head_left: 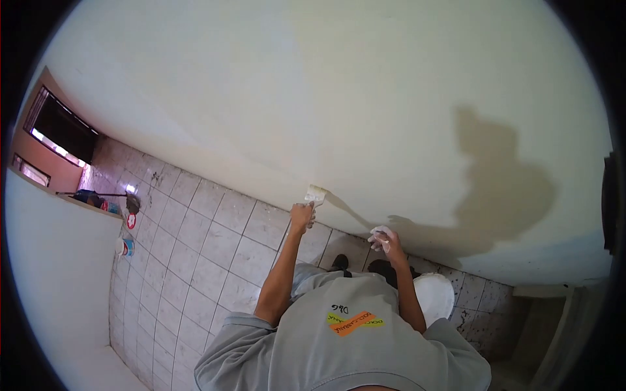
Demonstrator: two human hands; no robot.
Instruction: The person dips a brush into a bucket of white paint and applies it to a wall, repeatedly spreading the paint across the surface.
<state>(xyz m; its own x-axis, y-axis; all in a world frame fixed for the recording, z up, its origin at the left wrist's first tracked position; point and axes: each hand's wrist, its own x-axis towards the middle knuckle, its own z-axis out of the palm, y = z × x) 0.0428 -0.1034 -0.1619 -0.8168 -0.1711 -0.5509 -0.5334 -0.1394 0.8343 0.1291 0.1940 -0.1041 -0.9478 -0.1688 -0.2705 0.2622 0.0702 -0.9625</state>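
My left hand (pixel 302 216) is closed round the handle of a putty knife (pixel 315 194). Its broad, whitish blade points up and lies against or very near the cream wall (pixel 365 117); contact cannot be made out. To the right, my right hand (pixel 386 244) is held low in front of the wall with its fingers curled. White paste coats its fingers, and whatever they hold is hard to tell from the coating. A white round tub (pixel 435 294) stands on the floor beside my right arm, partly hidden by it.
Pale tiles (pixel 215 228) with dark stains cover the floor. Farther left stand a blue-and-white bucket (pixel 125 247) and a long-handled tool (pixel 104 195) near a doorway. A low ledge (pixel 541 326) is at the lower right. My shadow (pixel 499 189) falls on the wall.
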